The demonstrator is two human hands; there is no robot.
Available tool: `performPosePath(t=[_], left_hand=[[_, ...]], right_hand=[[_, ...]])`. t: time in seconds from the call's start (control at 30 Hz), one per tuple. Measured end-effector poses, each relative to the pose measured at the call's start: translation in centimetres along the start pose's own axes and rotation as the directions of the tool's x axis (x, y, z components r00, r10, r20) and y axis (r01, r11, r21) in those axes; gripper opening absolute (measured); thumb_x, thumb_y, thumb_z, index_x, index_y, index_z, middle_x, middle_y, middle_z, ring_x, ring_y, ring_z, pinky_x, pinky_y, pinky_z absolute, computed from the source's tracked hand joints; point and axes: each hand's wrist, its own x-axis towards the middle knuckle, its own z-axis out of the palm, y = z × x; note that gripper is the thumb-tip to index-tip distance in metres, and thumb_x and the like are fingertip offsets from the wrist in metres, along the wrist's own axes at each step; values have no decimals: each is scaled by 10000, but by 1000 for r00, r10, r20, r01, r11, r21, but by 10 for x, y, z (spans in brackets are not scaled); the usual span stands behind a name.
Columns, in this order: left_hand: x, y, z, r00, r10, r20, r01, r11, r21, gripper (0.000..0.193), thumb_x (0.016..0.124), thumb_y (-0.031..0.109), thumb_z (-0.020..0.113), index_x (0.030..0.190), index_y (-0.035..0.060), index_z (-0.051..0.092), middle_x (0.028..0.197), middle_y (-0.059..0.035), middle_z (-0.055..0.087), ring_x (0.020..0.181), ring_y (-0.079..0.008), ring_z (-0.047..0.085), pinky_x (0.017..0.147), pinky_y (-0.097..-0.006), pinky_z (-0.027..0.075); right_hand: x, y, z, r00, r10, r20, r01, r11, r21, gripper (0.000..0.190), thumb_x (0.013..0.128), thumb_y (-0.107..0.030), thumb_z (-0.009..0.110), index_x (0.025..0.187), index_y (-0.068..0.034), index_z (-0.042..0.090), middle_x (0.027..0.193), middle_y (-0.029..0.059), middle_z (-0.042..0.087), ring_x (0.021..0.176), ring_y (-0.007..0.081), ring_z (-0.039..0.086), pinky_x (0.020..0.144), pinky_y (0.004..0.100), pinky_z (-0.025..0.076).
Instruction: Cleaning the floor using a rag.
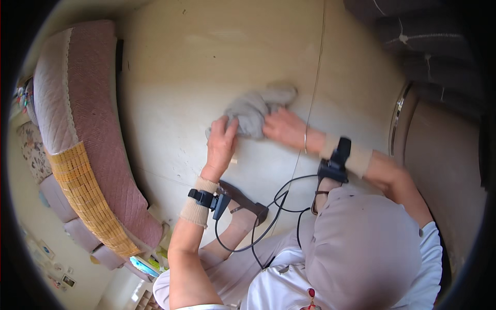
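Observation:
A crumpled grey cloth (pixel 248 114) lies on the pale tiled floor (pixel 186 97) in front of me, its far end blurred. My left hand (pixel 220 145) grips the cloth's near left side between thumb and fingers. At the right side of the cloth, my right hand (pixel 285 126) presses in with bent fingers, holding its folds; this hand is blurred too. Both wrists wear beige knitted bands with black strapped devices. A thin bracelet (pixel 305 143) circles my right wrist.
Black cables (pixel 267 232) loop between the wrist devices, over my legs and shoes. A sofa with a pink quilted cover (pixel 95 116) and a yellow bamboo mat (pixel 87 193) runs along the left. Brown furniture (pixel 441 155) with a metal trim stands at the right. Dark cushions (pixel 430 42) are at the upper right.

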Motion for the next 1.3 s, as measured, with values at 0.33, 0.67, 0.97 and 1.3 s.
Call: performPosePath(t=[0.33,0.67,0.97,1.3], left_hand=[[2,7,3,998,7,55,-6,1000,-15,506,655,-63,599,1145,49,549,1125,-186,501,996,-358,506,838,-396,463],[4,5,6,999,-10,45,12,999,-31,469,661,-59,600,1122,17,559,1121,-197,505,1012,-363,503,854,-384,453],[26,5,-8,981,-148,-124,145,989,-31,382,720,-35,573,1099,17,566,1094,-179,516,991,-352,508,851,-391,446],[16,82,19,953,-294,-75,271,936,-227,188,733,145,714,848,40,609,674,-88,525,627,-264,512,601,-377,399]], right_hand=[[-16,-5,1,999,-31,34,32,999,-32,50,711,-148,549,704,-100,534,751,45,512,752,212,539,652,340,434],[-14,0,-3,998,39,55,-39,999,-10,35,716,-120,535,720,-88,519,770,51,504,784,231,520,680,342,432],[35,40,-25,956,292,36,-274,838,472,119,762,-124,621,836,-32,630,793,91,581,750,277,578,675,358,463],[19,48,-29,894,436,101,-394,661,639,146,792,-144,649,882,-31,669,832,99,626,767,233,604,691,318,473]])
